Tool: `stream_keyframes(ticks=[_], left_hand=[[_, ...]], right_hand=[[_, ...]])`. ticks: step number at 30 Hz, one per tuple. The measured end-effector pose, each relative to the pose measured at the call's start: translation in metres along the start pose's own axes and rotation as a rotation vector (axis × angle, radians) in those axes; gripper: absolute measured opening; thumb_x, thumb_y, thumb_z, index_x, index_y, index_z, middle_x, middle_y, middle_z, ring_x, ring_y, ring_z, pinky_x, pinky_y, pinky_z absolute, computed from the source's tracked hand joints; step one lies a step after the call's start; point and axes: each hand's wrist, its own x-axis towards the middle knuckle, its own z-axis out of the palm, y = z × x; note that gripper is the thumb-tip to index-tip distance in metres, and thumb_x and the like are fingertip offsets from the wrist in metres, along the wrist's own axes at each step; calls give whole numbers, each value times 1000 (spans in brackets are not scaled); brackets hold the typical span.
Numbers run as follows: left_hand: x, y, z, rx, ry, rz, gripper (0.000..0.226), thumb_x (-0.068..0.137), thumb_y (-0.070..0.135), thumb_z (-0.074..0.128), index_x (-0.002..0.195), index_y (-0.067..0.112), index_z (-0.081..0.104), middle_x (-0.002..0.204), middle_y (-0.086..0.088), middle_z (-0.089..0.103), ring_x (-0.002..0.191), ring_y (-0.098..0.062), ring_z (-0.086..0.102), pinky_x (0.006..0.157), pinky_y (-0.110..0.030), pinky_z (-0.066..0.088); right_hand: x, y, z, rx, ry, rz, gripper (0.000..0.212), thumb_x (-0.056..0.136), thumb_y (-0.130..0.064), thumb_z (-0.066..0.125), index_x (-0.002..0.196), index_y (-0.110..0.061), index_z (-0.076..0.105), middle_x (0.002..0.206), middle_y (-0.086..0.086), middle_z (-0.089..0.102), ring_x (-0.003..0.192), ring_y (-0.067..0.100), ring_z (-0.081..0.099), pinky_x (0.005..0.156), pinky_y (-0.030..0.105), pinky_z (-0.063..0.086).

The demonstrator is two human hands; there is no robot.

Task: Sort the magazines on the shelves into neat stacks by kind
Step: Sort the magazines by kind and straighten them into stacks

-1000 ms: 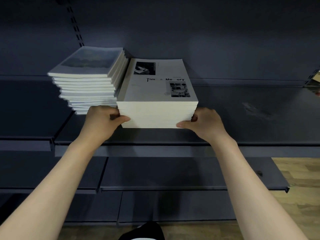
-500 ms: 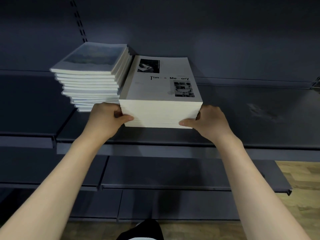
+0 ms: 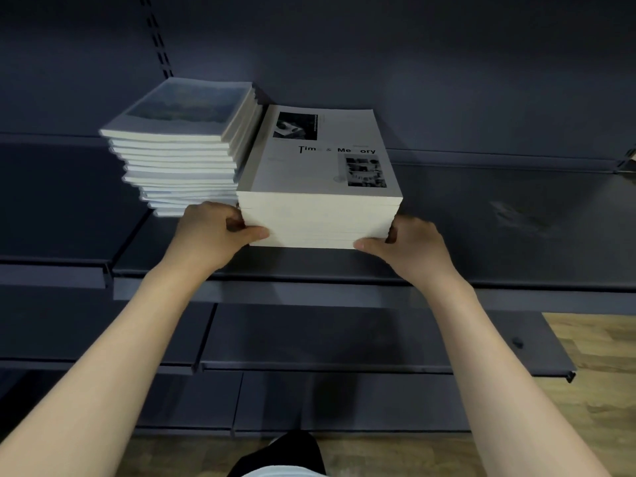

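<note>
A squared stack of white magazines, its top cover printed "Time & Memory", stands on the dark shelf. My left hand grips the stack's front left corner, thumb across the front edge. My right hand grips the front right corner the same way. Just left of it and touching stands a taller stack of magazines with a blue-grey photo cover; its lower copies are stepped back unevenly.
The shelf runs on to the right with a faint scuff mark. Lower dark shelves jut out beneath. A slotted upright climbs the back wall. Wooden floor shows at the right.
Both hands keep their hold on the white stack's front corners. The stack has barely shifted against the taller stack beside it.
</note>
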Motion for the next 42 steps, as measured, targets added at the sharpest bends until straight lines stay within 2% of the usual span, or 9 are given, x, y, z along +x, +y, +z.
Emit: stream_keyframes(ticks=[3,9,14,16,20,25,32,36,42], left_hand=[[-2,-3,9,68,-114,32,36,76,39,73,106,20,70,103,9,67,94,-7,56,81,-23,43],[-2,-13,16,58,-64,108,34,76,38,72,103,15,73,107,-3,69,100,-16,60,89,-32,48],[-3,-11,11,32,-119,159,34,79,35,70,108,17,70,112,5,67,103,-8,57,89,-21,41],[-3,-9,9,23,-155,138,32,83,34,66,110,17,68,105,11,65,90,-3,58,84,-18,41],[-1,-8,12,25,-109,50,19,84,32,65,91,14,67,71,9,59,55,-11,60,52,-17,41],[-3,-12,17,31,-44,95,24,83,30,66,90,7,70,91,-4,60,51,-16,59,53,-16,37],[-1,-14,15,59,-47,142,30,83,31,65,94,5,71,93,-7,64,52,-14,59,57,-17,41],[-1,-17,15,58,-19,172,32,82,32,66,88,1,73,84,-12,68,52,-16,58,63,-24,43],[-1,-15,14,-50,-33,87,22,79,29,71,90,10,73,85,0,68,56,-5,54,57,-5,38]], right_hand=[[-2,4,6,-36,-11,13,43,76,-50,69,107,-21,62,95,-4,64,86,16,60,72,32,51],[-3,4,5,-68,31,-38,38,80,-46,68,106,-18,62,92,0,62,83,17,57,68,31,46],[-3,4,1,-36,-10,-49,31,81,-43,68,101,-20,62,75,-12,50,75,12,50,57,23,35],[-2,6,-4,30,-66,-69,31,83,-39,67,107,-19,64,79,-14,54,74,6,51,60,18,37],[0,7,-13,92,-137,-92,30,88,-32,64,116,-20,64,78,-23,50,71,-7,48,59,7,31],[2,8,-9,56,-116,-113,33,88,-34,63,116,-17,63,92,-7,60,81,6,53,64,13,38],[7,9,-8,-33,-119,-97,41,86,-40,62,119,-15,63,110,2,66,98,18,60,88,36,49],[5,8,-6,-53,-83,-85,40,87,-41,62,118,-17,63,112,0,65,101,19,59,87,34,48],[3,7,-7,-26,-114,-57,38,87,-43,60,116,-18,63,108,-2,66,98,17,59,84,35,50]])
